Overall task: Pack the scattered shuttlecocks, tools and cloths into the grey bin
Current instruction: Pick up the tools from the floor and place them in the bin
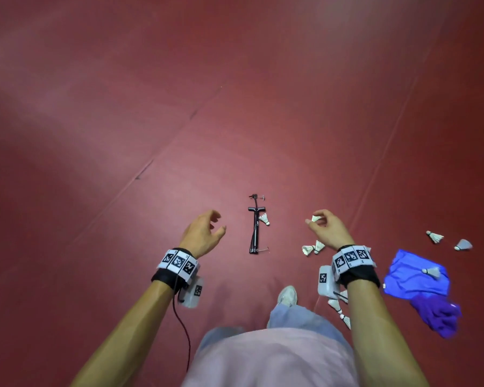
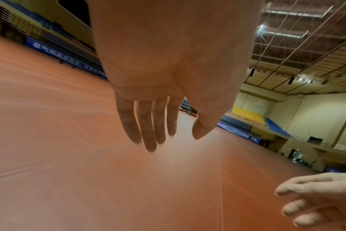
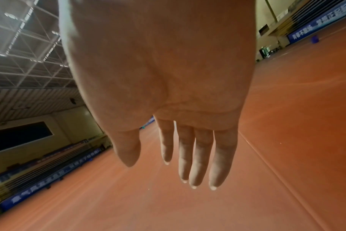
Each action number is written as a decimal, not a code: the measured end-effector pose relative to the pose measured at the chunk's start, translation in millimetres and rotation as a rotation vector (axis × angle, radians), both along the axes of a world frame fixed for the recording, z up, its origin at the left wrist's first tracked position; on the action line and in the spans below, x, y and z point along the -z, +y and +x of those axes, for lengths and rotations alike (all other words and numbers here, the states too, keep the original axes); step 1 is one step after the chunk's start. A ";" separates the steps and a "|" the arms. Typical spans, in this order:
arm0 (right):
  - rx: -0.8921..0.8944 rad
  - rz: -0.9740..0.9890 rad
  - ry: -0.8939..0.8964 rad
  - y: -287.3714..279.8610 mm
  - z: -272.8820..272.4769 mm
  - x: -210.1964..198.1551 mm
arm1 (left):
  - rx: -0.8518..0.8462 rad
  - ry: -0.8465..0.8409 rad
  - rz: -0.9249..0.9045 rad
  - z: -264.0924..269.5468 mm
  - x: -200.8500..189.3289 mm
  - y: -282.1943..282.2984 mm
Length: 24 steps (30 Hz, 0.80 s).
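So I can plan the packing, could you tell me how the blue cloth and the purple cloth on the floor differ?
The blue cloth lies spread fairly flat; the purple cloth is bunched up. The blue cloth covers more floor than the purple cloth. A shuttlecock rests on the blue cloth, none on the purple cloth. Both lie on the red floor, edges meeting.
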State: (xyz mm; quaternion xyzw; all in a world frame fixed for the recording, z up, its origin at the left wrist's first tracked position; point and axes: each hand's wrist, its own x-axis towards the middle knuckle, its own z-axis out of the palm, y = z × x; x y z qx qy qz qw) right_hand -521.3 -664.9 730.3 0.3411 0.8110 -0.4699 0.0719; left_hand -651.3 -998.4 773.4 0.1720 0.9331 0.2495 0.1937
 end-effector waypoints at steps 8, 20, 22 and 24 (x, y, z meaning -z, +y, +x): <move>-0.121 -0.071 -0.249 56.0 -71.0 86.4 | -0.007 -0.143 -0.195 -120.6 62.0 42.8; -0.761 0.161 -0.599 113.6 -131.4 278.0 | 0.199 -0.358 -0.540 -229.7 344.4 123.6; -0.745 0.144 -0.638 124.4 -136.1 326.8 | 0.237 -0.411 -0.579 -217.9 401.1 126.6; -0.716 0.133 -0.665 134.5 -141.3 383.3 | 0.287 -0.441 -0.627 -202.5 459.3 129.2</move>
